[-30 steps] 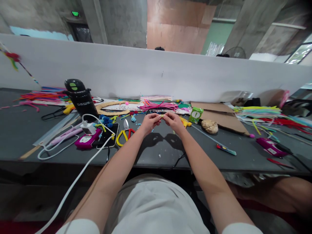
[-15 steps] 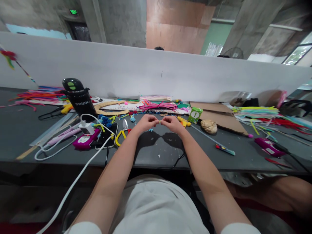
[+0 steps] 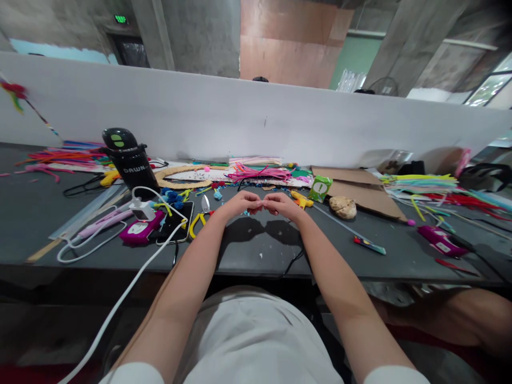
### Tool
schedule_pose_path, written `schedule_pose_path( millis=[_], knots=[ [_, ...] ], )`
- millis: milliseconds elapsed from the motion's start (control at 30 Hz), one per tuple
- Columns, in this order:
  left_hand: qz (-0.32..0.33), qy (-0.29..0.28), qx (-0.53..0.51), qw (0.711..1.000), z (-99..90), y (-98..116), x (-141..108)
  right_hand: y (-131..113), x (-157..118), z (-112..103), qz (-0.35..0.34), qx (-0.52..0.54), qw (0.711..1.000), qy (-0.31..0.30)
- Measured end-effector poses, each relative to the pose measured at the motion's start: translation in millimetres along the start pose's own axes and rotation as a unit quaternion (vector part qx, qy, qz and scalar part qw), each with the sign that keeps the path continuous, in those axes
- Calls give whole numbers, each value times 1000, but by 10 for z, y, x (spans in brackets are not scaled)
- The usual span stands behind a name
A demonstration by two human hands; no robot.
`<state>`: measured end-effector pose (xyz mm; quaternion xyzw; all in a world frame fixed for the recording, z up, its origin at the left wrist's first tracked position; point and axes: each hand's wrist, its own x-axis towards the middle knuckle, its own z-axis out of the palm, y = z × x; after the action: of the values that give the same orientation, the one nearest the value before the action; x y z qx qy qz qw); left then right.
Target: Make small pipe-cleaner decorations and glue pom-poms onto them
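My left hand (image 3: 245, 202) and my right hand (image 3: 280, 205) meet fingertip to fingertip above the grey table (image 3: 256, 253). Both are pinched closed around something too small and hidden to name. Left of my left hand lie yellow-handled scissors (image 3: 198, 225) with short metal blades. A yellow glue gun (image 3: 302, 199) lies just beyond my right hand. Pink pipe cleaners (image 3: 256, 173) are heaped behind both hands, near the partition's foot.
A black bottle (image 3: 130, 165), a phone (image 3: 186, 221) and a white cable (image 3: 132, 285) are on the left. To the right are a green box (image 3: 320, 189), a tan lump (image 3: 343, 207), cardboard (image 3: 360, 194) and a purple power strip (image 3: 442, 241). Another person's bare leg (image 3: 448, 317) shows lower right.
Both hands have dipped slightly and their fingertips have come together. The small yellowish thing visible between them before is now hidden.
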<state>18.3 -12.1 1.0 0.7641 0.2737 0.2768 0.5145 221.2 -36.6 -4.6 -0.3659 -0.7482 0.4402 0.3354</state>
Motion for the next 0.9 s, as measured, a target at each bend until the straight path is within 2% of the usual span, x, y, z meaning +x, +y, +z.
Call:
schedule_pose_path(
  millis=[200, 367, 500, 667, 900],
  knots=[
    [20, 21, -107, 994, 54, -28, 23, -111, -37, 23, -33, 77, 996, -6],
    [22, 46, -112, 992, 98, -12, 27, -90, -28, 1, -35, 83, 996, 5],
    [1, 46, -34, 998, 90, 31, 27, -85, -30, -43, -21, -11, 1000, 9],
    [-39, 71, 99, 992, 68, 30, 39, -74, -22, -48, -28, -158, 986, 37],
    [-47, 22, 79, 996, 47, 14, 21, -86, -55, -57, -35, -213, 976, 37]
  ],
)
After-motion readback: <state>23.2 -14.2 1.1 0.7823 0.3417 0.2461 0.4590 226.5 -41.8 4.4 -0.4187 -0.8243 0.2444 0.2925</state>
